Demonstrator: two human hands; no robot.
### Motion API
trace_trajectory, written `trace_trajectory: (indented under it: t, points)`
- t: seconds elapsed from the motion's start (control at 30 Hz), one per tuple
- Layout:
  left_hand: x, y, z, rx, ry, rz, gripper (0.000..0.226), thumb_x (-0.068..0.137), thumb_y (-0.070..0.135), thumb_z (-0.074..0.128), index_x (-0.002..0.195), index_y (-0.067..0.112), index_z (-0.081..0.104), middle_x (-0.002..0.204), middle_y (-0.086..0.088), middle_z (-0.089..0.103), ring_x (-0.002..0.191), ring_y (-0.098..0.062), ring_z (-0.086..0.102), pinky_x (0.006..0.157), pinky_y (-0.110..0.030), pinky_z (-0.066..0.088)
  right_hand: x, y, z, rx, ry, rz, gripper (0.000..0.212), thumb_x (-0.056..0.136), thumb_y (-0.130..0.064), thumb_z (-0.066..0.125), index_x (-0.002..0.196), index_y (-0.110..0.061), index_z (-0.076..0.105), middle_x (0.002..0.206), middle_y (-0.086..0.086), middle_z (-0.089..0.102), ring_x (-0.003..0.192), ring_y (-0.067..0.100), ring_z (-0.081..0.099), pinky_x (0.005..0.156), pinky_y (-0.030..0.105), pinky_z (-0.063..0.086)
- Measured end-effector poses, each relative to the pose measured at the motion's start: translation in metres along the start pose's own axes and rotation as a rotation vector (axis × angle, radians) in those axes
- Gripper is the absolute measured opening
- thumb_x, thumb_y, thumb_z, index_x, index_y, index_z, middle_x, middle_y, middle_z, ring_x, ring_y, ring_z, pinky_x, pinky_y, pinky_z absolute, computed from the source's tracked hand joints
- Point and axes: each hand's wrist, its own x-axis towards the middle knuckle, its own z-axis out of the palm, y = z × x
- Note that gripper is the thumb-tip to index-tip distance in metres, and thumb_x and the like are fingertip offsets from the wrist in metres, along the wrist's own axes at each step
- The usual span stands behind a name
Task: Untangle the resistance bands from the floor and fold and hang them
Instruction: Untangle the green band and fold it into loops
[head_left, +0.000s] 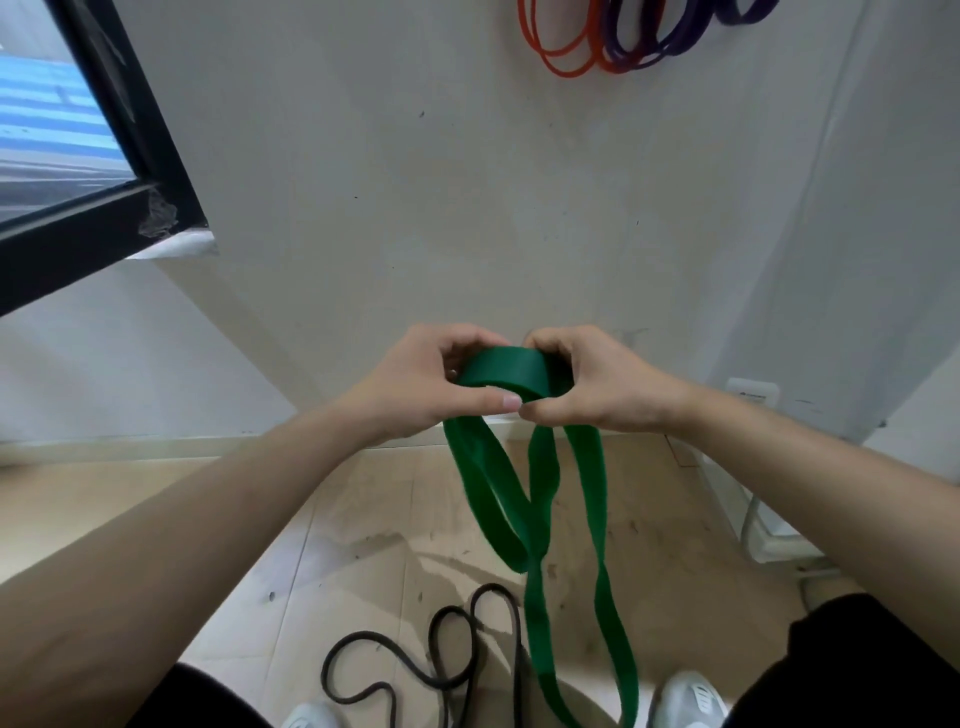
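Before the pale wall (415, 182), over the tan floor (363, 519), the green band (506, 366) dangles in long twisted loops. A black band (488, 587) lies coiled on the floor below. Orange bands (569, 73) and purple bands (748, 15) hang high on the wall. Left hand (415, 379) and right hand (602, 384) both grip the green band's folded top.

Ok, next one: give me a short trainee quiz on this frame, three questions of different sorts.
1. True or false: the left hand and right hand both have a grip on the green band.
2. Which band lies on the floor near the shoes? A. black band B. yellow band C. white band
3. Fill in: the orange bands and purple bands hang against the ____.

Key: 1 true; 2 A; 3 wall.
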Motion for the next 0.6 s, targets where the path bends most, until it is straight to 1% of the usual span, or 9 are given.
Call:
trace_trajectory:
  t: [0.07, 0.1, 0.17, 0.2, 0.3, 0.37, 0.47, 0.53, 0.6]
  points:
    - [0.002, 0.003, -0.001, -0.006, 0.033, 0.031, 0.041, 0.068, 0.020, 0.086, 0.107, 0.015, 0.074, 0.099, -0.006, 0.077, 0.093, -0.019, 0.074, 0.085, -0.029, 0.058, -0.001, -0.001, -0.001, 0.043, 0.004, -0.027, 0.018, 0.079, -0.003, 0.078, 0.087, -0.007, 0.063, 0.075, 0.010, 0.062, 0.068, 0.017, 0.060, 0.065, 0.041, 0.049]
    - [0.002, 0.005, -0.002, -0.025, 0.045, 0.047, 0.042, 0.067, 0.020, 0.084, 0.107, 0.013, 0.074, 0.099, -0.006, 0.077, 0.092, -0.019, 0.074, 0.084, -0.028, 0.057, -0.001, -0.001, -0.001, 0.090, 0.010, -0.033, 0.018, 0.079, -0.002, 0.078, 0.089, -0.005, 0.063, 0.078, 0.017, 0.064, 0.072, 0.022, 0.063, 0.068, 0.043, 0.051]
    - [0.003, 0.010, -0.004, -0.075, 0.071, 0.079, 0.043, 0.067, 0.019, 0.082, 0.108, 0.010, 0.073, 0.097, -0.005, 0.077, 0.091, -0.016, 0.073, 0.083, -0.024, 0.056, -0.001, 0.002, 0.000, 0.205, 0.004, -0.001, 0.024, 0.077, -0.001, 0.078, 0.096, 0.003, 0.063, 0.090, 0.030, 0.066, 0.084, 0.040, 0.069, 0.077, 0.052, 0.055]
    - [0.003, 0.013, -0.007, -0.096, 0.094, 0.094, 0.043, 0.068, 0.019, 0.081, 0.108, 0.009, 0.073, 0.096, -0.003, 0.077, 0.090, -0.014, 0.073, 0.082, -0.022, 0.055, -0.001, 0.005, 0.001, 0.246, -0.016, 0.027, 0.026, 0.076, 0.001, 0.078, 0.098, 0.004, 0.064, 0.091, 0.030, 0.066, 0.088, 0.043, 0.069, 0.082, 0.053, 0.056]
    - [0.003, 0.015, -0.023, -0.141, 0.162, 0.120, 0.040, 0.070, 0.019, 0.078, 0.109, 0.010, 0.072, 0.095, 0.003, 0.076, 0.092, -0.009, 0.072, 0.082, -0.017, 0.053, -0.001, 0.016, 0.005, 0.258, -0.082, 0.098, 0.020, 0.076, -0.001, 0.081, 0.087, -0.006, 0.066, 0.081, 0.013, 0.060, 0.078, 0.026, 0.062, 0.080, 0.047, 0.053]
    - [0.001, 0.012, -0.035, -0.149, 0.185, 0.119, 0.040, 0.071, 0.019, 0.078, 0.109, 0.011, 0.072, 0.096, 0.004, 0.076, 0.093, -0.009, 0.071, 0.083, -0.016, 0.052, 0.000, 0.021, 0.003, 0.260, -0.069, 0.135, 0.021, 0.074, -0.006, 0.083, 0.079, -0.012, 0.064, 0.079, 0.010, 0.054, 0.076, 0.024, 0.056, 0.078, 0.045, 0.048]
    - [-0.003, 0.004, -0.047, -0.107, 0.182, 0.091, 0.041, 0.070, 0.021, 0.078, 0.110, 0.012, 0.072, 0.093, 0.006, 0.077, 0.090, -0.006, 0.071, 0.081, -0.015, 0.052, 0.001, 0.021, -0.002, 0.223, -0.044, 0.157, 0.025, 0.071, -0.011, 0.085, 0.081, -0.010, 0.062, 0.078, 0.008, 0.053, 0.074, 0.022, 0.055, 0.073, 0.040, 0.046]
    - [-0.006, -0.003, -0.053, -0.071, 0.151, 0.057, 0.045, 0.068, 0.029, 0.082, 0.109, 0.015, 0.073, 0.095, 0.006, 0.077, 0.092, -0.008, 0.071, 0.082, -0.016, 0.052, -0.001, 0.019, -0.006, 0.196, -0.022, 0.143, 0.025, 0.073, -0.008, 0.085, 0.084, -0.008, 0.063, 0.077, 0.005, 0.057, 0.073, 0.018, 0.057, 0.070, 0.036, 0.047]
    - [-0.008, -0.010, -0.059, -0.030, 0.117, 0.030, 0.061, 0.060, 0.046, 0.088, 0.110, 0.016, 0.074, 0.097, 0.003, 0.077, 0.092, -0.011, 0.072, 0.081, -0.017, 0.053, -0.004, 0.016, -0.012, 0.186, 0.010, 0.116, 0.022, 0.078, 0.000, 0.082, 0.085, -0.009, 0.063, 0.074, -0.003, 0.062, 0.071, 0.014, 0.061, 0.069, 0.031, 0.049]
